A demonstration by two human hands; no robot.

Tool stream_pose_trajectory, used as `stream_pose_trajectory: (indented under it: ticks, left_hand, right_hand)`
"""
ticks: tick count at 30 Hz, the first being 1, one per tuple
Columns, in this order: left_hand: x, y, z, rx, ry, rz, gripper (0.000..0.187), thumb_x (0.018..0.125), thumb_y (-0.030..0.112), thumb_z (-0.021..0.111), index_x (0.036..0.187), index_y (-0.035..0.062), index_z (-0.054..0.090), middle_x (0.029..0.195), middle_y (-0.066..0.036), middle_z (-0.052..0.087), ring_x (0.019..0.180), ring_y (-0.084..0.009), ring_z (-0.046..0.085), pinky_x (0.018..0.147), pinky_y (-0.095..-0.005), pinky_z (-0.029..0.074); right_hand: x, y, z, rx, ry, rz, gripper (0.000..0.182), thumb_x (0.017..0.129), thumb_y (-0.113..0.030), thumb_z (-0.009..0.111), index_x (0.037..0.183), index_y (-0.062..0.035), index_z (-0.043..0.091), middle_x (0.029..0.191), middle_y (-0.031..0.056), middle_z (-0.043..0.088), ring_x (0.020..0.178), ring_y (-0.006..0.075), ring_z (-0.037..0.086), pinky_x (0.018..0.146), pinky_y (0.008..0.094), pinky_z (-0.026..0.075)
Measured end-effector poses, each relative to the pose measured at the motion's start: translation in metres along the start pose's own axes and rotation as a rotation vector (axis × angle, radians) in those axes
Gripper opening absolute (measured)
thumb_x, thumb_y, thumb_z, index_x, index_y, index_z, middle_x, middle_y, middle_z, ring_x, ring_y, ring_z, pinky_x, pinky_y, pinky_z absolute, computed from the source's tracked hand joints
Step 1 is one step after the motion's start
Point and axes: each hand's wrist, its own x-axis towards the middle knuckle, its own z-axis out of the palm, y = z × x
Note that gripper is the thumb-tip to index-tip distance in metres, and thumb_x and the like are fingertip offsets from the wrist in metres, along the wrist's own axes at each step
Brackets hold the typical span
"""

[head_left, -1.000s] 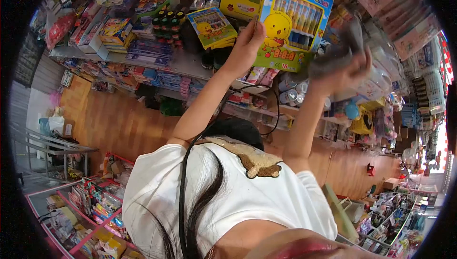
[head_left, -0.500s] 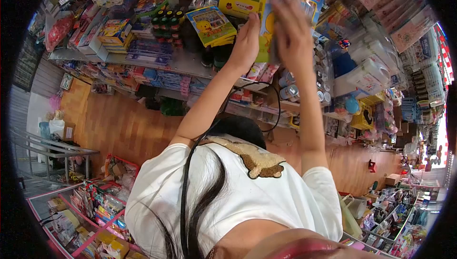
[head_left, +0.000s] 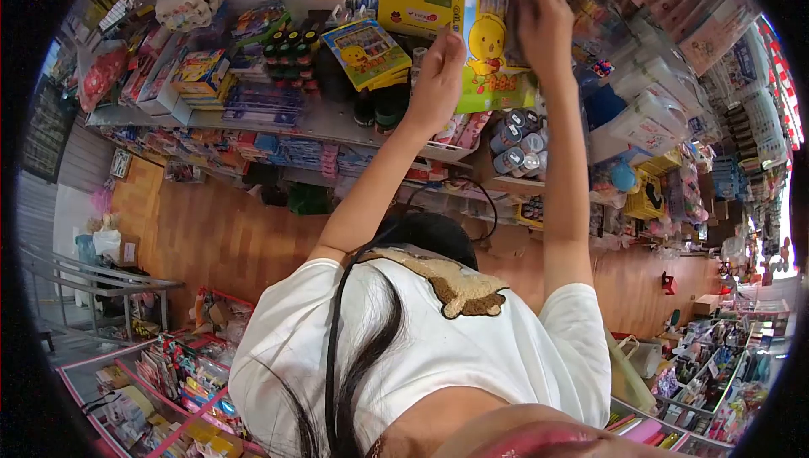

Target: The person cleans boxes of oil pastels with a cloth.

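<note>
An upright blue, yellow and green box [head_left: 487, 79] with a cartoon chick and a window on its front stands at the top centre; the sticks in the window look like crayons. My left hand [head_left: 440, 77] is closed on the box's left side, with the thumb up and the other fingers partly hidden. Over the upper right of the same box, my right hand [head_left: 546, 32] has its fingers bent. Something dark shows beneath that palm, but I cannot make it out. A stack of similar chick boxes [head_left: 366, 53] lies to the left of my left hand.
Behind the held box is a yellow carton [head_left: 404, 16]. Dark bottles with green caps [head_left: 291, 49] stand farther left on the shelf. Round-lidded jars [head_left: 518, 150] sit below the box, and plastic-wrapped goods [head_left: 649, 112] crowd the right. Wooden floor [head_left: 219, 214] runs below the shelf.
My right hand has swept from the middle of the box's front to its upper right, uncovering the printed chick. My left hand stays at the box's left side.
</note>
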Motion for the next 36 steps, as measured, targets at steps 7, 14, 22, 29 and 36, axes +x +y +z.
stream_pose_trajectory:
  ticks: [7,14,22,29,36]
  left_hand:
    - [0.001,-0.005,0.004,-0.171,0.199,-0.011,0.046,0.093,0.038,0.035,0.112,-0.0022,0.045,0.1,-0.008,0.052,0.09,-0.0136,0.045,0.082,-0.0264,0.036]
    - [-0.002,0.012,-0.001,-0.017,0.101,0.041,0.042,0.094,0.036,0.035,0.104,-0.0029,0.047,0.093,-0.004,0.05,0.085,-0.0105,0.043,0.077,-0.0237,0.036]
    - [0.005,0.002,-0.015,0.076,0.006,0.112,0.043,0.095,0.036,0.032,0.102,-0.003,0.048,0.088,-0.003,0.05,0.083,-0.0098,0.044,0.076,-0.0227,0.036]
    - [0.01,-0.014,-0.022,0.047,0.013,0.038,0.065,0.093,0.048,0.014,0.121,-0.0032,0.041,0.118,-0.019,0.045,0.11,-0.027,0.044,0.093,-0.0331,0.031]
    - [0.006,0.001,-0.007,-0.034,0.011,-0.064,0.066,0.092,0.05,0.014,0.121,-0.0033,0.04,0.118,-0.016,0.045,0.108,-0.0233,0.044,0.093,-0.0314,0.031]
  right_hand:
    - [-0.006,-0.027,0.045,-0.033,0.087,-0.329,0.043,0.067,0.008,0.053,0.104,-0.0121,0.059,0.107,0.0081,0.057,0.103,0.0272,0.052,0.085,0.036,0.044]
    - [-0.013,-0.006,0.018,-0.017,0.081,-0.26,0.041,0.076,0.01,0.046,0.111,-0.009,0.057,0.119,0.0103,0.053,0.111,0.0264,0.049,0.09,0.032,0.041]
    - [-0.048,-0.009,0.046,0.027,0.407,0.049,0.038,0.077,0.009,0.046,0.109,-0.0071,0.059,0.117,0.0131,0.054,0.112,0.0272,0.049,0.091,0.0343,0.039]
    - [-0.086,-0.033,0.054,0.04,0.117,-0.115,0.044,0.072,0.01,0.044,0.108,-0.0087,0.059,0.117,0.0121,0.052,0.113,0.0315,0.046,0.095,0.0401,0.035]
    - [-0.003,-0.037,0.035,-0.13,0.14,-0.122,0.04,0.085,-0.001,0.043,0.125,-0.009,0.043,0.131,0.011,0.039,0.12,0.0329,0.037,0.095,0.0407,0.035]
